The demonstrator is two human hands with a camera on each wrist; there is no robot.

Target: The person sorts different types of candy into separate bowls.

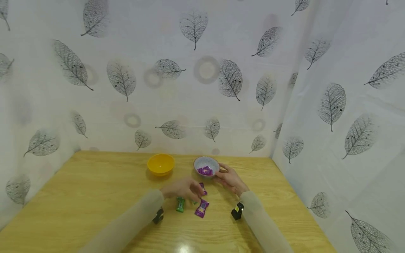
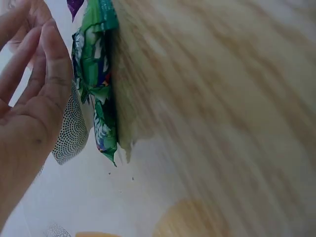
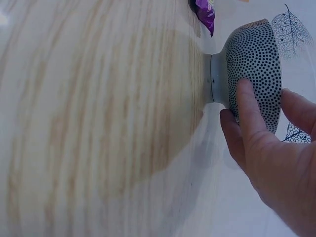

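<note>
My right hand [image 1: 232,180] holds the rim of a small bowl [image 3: 252,64], thumb over the edge and fingers along its dotted outside. Purple-wrapped candies [image 1: 205,171] lie inside that bowl. Over the loose candies on the table hovers my left hand [image 1: 181,188], fingers loosely bent and nothing seen between them. Its fingertips are close to a purple candy [image 1: 204,193], partly hidden behind them. Nearer to me lies another purple candy [image 1: 201,208]. A green candy [image 1: 180,204] is below the left hand, and a second green candy [image 1: 194,202] is mostly covered by the fingers.
A yellow bowl [image 1: 161,165] stands at the back of the wooden table [image 1: 104,182], left of the dotted bowl. White leaf-print cloth [image 1: 190,102] hangs behind the table and along its sides. Each wrist wears a small black device [image 1: 237,211].
</note>
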